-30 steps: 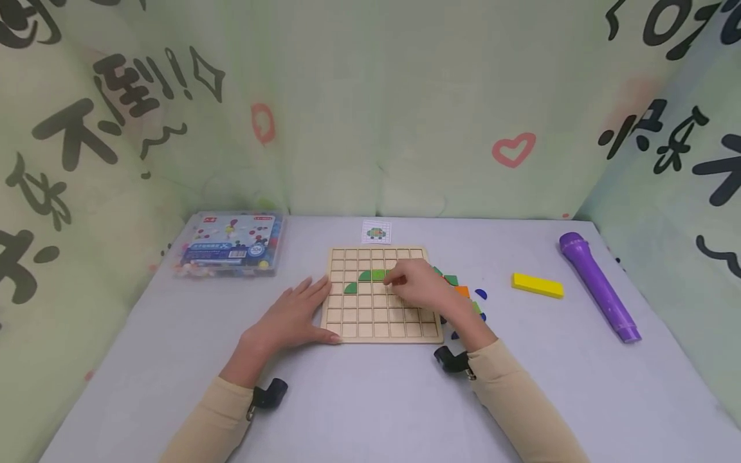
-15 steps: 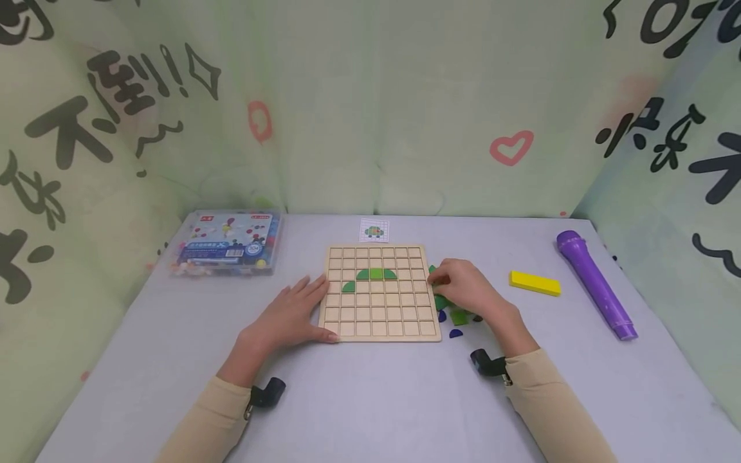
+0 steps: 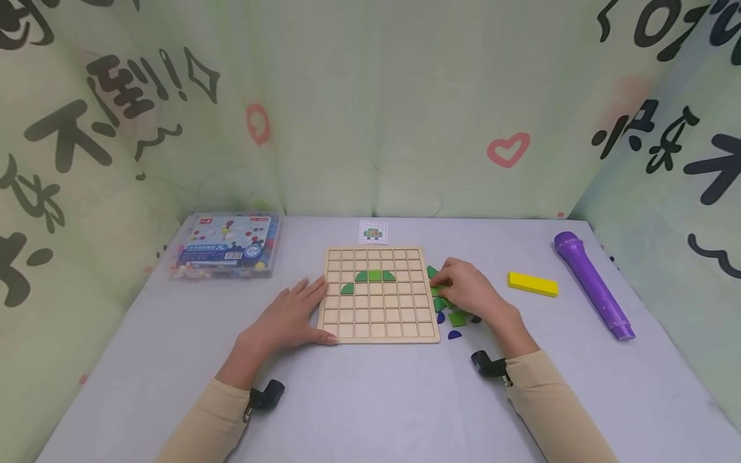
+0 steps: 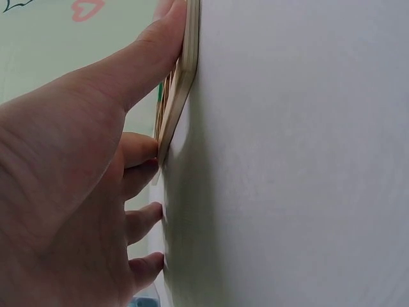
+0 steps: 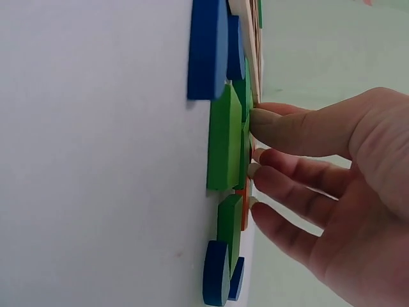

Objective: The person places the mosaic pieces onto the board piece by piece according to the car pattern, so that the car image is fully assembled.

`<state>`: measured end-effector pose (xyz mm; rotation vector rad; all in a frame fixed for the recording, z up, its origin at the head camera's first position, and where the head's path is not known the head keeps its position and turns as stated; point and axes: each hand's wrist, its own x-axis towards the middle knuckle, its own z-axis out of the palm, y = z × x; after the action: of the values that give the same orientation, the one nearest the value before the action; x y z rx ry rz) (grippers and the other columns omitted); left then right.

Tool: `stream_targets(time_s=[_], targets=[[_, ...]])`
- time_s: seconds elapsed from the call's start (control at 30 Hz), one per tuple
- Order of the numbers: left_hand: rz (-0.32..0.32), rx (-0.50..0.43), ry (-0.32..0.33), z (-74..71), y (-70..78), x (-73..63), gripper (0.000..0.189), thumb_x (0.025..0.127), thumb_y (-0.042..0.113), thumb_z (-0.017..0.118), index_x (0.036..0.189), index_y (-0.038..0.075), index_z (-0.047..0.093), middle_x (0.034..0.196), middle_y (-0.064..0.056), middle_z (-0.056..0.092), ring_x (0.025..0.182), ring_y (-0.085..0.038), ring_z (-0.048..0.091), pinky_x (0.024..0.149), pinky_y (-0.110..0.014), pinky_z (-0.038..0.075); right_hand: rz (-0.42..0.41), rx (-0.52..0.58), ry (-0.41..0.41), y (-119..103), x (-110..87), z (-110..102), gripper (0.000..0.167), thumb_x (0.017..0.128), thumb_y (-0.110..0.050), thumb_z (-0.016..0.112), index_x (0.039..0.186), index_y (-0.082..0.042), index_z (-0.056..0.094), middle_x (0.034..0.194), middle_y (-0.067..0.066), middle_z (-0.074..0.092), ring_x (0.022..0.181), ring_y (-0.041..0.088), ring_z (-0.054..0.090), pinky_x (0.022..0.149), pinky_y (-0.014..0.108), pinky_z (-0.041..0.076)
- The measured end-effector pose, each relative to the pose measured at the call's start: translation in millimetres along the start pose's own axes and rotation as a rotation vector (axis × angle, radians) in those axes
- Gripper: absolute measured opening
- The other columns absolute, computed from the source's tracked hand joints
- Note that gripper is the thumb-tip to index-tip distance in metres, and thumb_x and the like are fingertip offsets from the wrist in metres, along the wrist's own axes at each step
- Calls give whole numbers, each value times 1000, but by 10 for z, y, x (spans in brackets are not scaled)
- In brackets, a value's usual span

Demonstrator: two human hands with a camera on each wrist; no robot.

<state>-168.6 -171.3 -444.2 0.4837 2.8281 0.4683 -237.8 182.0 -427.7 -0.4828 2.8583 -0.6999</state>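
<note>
A wooden grid board [image 3: 376, 315] lies mid-table, with dark green quarter-round pieces [image 3: 347, 289] and a light green square [image 3: 375, 276] in its cells. My left hand [image 3: 289, 315] rests at its left side, fingers spread along the edge and thumb at the front corner, also seen in the left wrist view. My right hand [image 3: 469, 286] is over the loose pieces beside the board's right edge, thumb and fingertips bent down among them. In the right wrist view the thumb [image 5: 300, 131] meets the light green blocks [image 5: 225, 137]; I cannot tell whether a piece is pinched.
Blue half-round pieces [image 3: 454, 334] lie near the board's right front corner. A small pattern card [image 3: 373, 232] is behind the board. At the back left stands a clear box [image 3: 226, 247]; a yellow bar [image 3: 532, 284] and purple microphone-shaped object [image 3: 596, 286] lie right.
My right hand has moved from over the board to the loose pieces on the right. A dark green quarter-round now shows right of the light green square. My left hand has stayed put.
</note>
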Motion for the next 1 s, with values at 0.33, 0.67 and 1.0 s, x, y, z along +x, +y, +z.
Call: stream_targets(time_s=[0.33, 0.67, 1.0], targets=[[-3, -13, 5, 17, -23, -13, 116, 72, 71, 73, 159, 11, 23, 168, -3, 19, 155, -37, 15, 123, -61, 18, 14, -5, 12, -30, 13, 17, 22, 85, 3, 68, 104, -5, 76, 95, 7, 63, 81, 21, 55, 67, 28, 49], [-18, -4, -4, 23, -35, -9, 117, 72, 72, 72, 160, 14, 21, 168, -1, 16, 155, -35, 13, 124, -60, 17, -46, 35, 100, -114, 30, -25, 15, 87, 1, 67, 97, -8, 74, 92, 5, 70, 80, 21, 57, 72, 32, 50], [-2, -12, 2, 25, -25, 12, 118, 72, 73, 72, 159, 13, 21, 168, -1, 18, 155, -35, 14, 124, -60, 18, -130, 201, 54, -445, 185, 142, 16, 89, 1, 64, 97, -9, 74, 93, 6, 71, 84, 19, 60, 76, 32, 51]])
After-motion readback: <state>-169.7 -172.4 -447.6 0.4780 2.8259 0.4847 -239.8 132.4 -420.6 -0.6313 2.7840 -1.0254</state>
